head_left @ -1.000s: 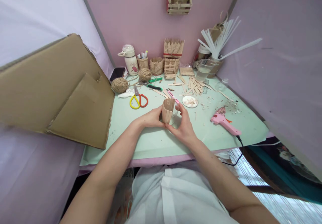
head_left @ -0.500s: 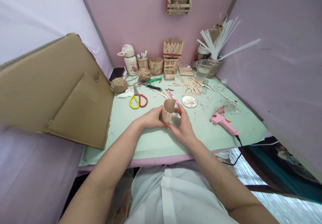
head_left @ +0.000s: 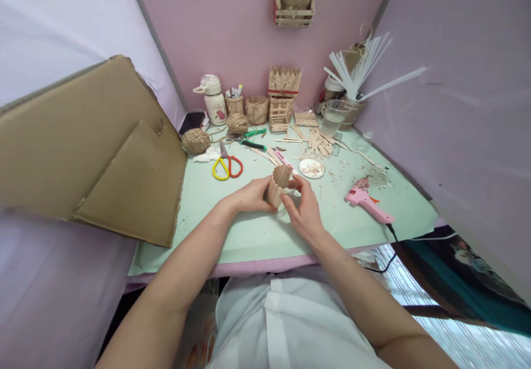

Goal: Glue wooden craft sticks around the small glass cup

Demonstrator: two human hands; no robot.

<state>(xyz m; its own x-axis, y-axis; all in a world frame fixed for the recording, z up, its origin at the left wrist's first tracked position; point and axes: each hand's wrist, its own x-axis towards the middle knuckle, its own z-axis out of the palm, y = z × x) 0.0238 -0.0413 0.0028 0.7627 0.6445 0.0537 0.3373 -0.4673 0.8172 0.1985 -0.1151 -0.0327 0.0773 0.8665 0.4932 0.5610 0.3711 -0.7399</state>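
Near the table's front middle, a clear plastic cup partly covered with wooden craft sticks [head_left: 276, 190] is held tilted between both hands. My left hand [head_left: 256, 195] is closed around its stick-covered left side. From the right, my right hand [head_left: 306, 206] grips the cup's bare clear side, with the thumb near the edge of the last sticks. The fingers behind the cup are partly hidden. Just beyond the cup lies a pink pen-like tool [head_left: 284, 160], and to its right sits a white round lid [head_left: 312, 168] with small wood scraps on it.
A pink glue gun [head_left: 369, 200] lies at the right, its cord over the edge. Scissors [head_left: 227, 165], pliers [head_left: 254, 144] and twine balls [head_left: 196, 141] are at the left. Loose craft sticks [head_left: 320, 143] lie behind. A large cardboard sheet [head_left: 136, 175] leans at the left.
The cup has tilted and shifted slightly toward me. My right thumb has moved from the cup's base up to its side.
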